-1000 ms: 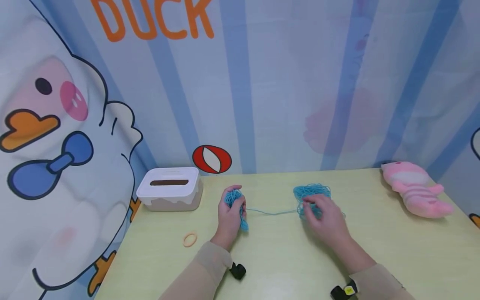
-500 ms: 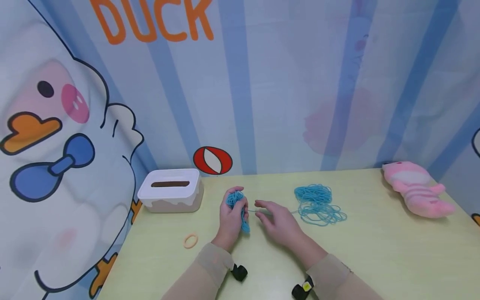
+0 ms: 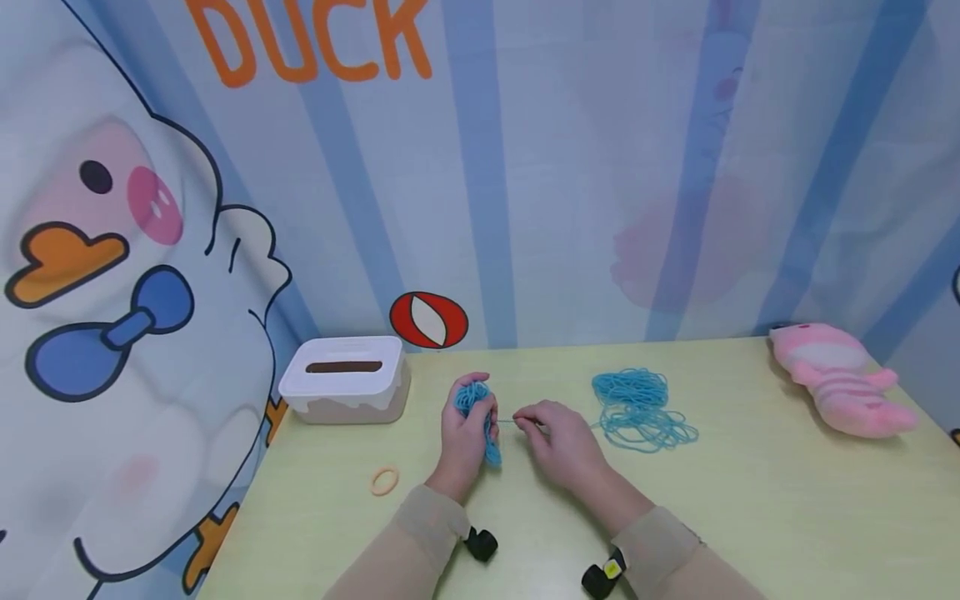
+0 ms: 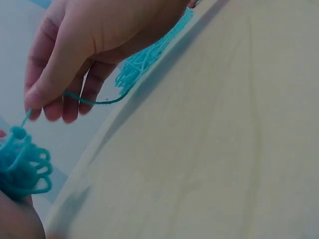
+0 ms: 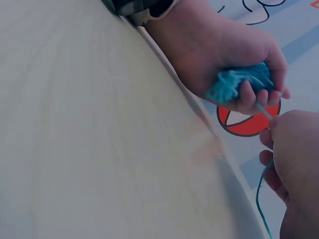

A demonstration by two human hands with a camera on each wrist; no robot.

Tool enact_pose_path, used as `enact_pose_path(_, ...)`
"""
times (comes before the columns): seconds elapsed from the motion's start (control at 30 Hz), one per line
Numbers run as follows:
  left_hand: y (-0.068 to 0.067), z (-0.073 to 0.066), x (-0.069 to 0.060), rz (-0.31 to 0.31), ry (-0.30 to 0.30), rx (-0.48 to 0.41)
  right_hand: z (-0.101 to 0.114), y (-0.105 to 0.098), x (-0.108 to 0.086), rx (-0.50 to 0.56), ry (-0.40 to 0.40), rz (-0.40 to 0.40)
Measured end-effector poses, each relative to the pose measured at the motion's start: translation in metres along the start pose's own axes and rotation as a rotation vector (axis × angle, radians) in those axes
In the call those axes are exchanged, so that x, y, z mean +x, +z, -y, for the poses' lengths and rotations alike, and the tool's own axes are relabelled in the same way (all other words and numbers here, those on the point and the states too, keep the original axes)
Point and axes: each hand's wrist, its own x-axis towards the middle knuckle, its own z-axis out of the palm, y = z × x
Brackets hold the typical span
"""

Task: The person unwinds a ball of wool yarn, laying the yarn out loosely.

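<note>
far l on the bench [image 3: 787,500], white-lidded box [image 3: 330,409] w/ slot, nr the back edge; peach ring [image 3: 374,482] lies closer to you. your left sleeve [image 3: 411,537] sits btwn ring & your right arm. your left grip [image 3: 459,442] has fingers curled round the blue yarn bundle [image 3: 472,397]; a strand [image 3: 506,421] runs straight from it to your right grip [image 3: 568,443], which pinches it. r of that, loose blue yarn [image 3: 637,417] on the bench; far r, pink plush [image 3: 840,382] nr the back edge.
</note>
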Motion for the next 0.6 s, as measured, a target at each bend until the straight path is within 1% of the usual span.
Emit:
enact_pose_path(0.07, 0.000, 0.000, 0.000, -0.006, 0.001, 0.017, -0.005, -0.004, 0.000, -0.005, 0.004, -0.036)
enact_pose_path(0.2, 0.001, 0.000, 0.000, -0.019, -0.017, 0.056, -0.015, -0.012, -0.002, -0.003, 0.017, -0.094)
enact_pose_path(0.3, 0.001, 0.000, 0.000, -0.030, -0.033, 0.083, -0.023, -0.021, -0.005, 0.027, 0.028, -0.122)
enact_pose_path(0.43, -0.001, 0.001, 0.001, -0.047, -0.026, 0.114, -0.032, -0.034, -0.007, 0.065, 0.041, -0.173)
enact_pose_path(0.6, -0.002, 0.004, 0.004, -0.052, -0.013, 0.151, -0.047, -0.047, -0.009, 0.030, 0.030, -0.261)
